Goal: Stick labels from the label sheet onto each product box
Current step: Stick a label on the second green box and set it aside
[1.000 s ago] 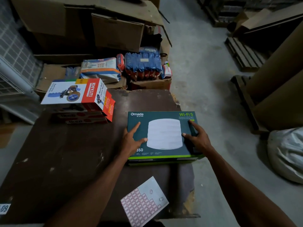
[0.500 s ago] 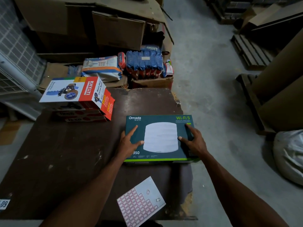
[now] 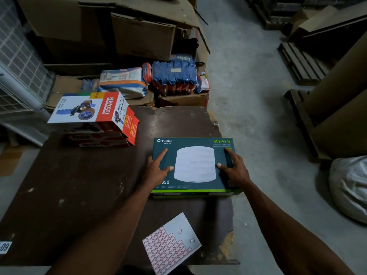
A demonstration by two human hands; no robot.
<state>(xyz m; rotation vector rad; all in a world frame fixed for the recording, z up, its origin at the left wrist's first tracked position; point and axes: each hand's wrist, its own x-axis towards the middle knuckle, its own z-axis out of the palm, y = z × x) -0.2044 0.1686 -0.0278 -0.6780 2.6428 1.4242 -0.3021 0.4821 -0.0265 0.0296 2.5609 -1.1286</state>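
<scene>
A dark green Wi-Fi box (image 3: 195,143) with a white round device pictured on it lies flat near the right edge of the brown table (image 3: 79,185). My left hand (image 3: 156,169) presses on its left side, index finger and thumb spread on the lid. On the box's right side lies my right hand (image 3: 233,169), fingers apart. The label sheet (image 3: 171,244), white with red-bordered labels and partly peeled, rests at the table's near edge, touched by neither hand. A white and red carton-sealer box (image 3: 89,108) tops a stack of red boxes (image 3: 103,140) at the far left.
Blue and white product packs (image 3: 172,76) and cardboard cartons (image 3: 143,34) crowd the space behind the table. To the right are bare concrete floor (image 3: 248,96), wooden pallets (image 3: 301,62), large cardboard sheets and a white sack (image 3: 349,187).
Both hands stay on the Wi-Fi box and it keeps its place on the table. Only the view has shifted slightly.
</scene>
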